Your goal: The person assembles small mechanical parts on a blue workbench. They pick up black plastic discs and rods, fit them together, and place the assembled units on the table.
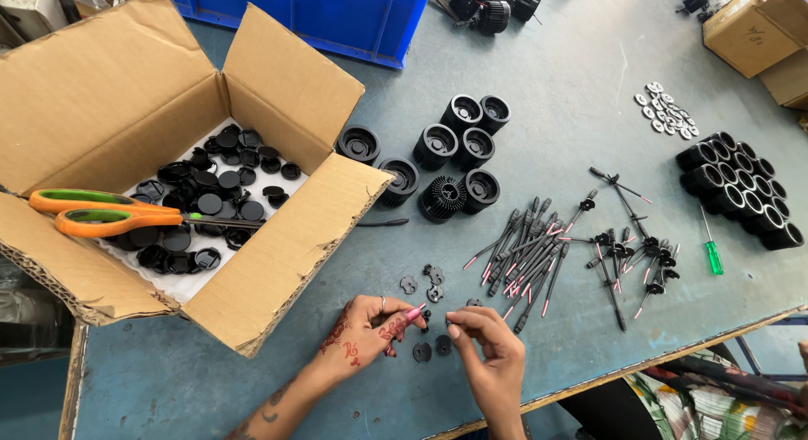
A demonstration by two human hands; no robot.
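Both hands work close to the near edge of the grey-blue bench [572,112], with bare surface to their left. The open brown cardboard box [278,263] beside them holds flat black plastic caps [210,200]; orange-and-green-handled scissors [109,213] lie across its flap. The left hand [370,331] pinches a thin black rod with a pink tip [414,312]. The right hand [488,343] has its fingertips pressed together on something small and dark, too tiny to identify. Small black discs [422,352] lie between the hands.
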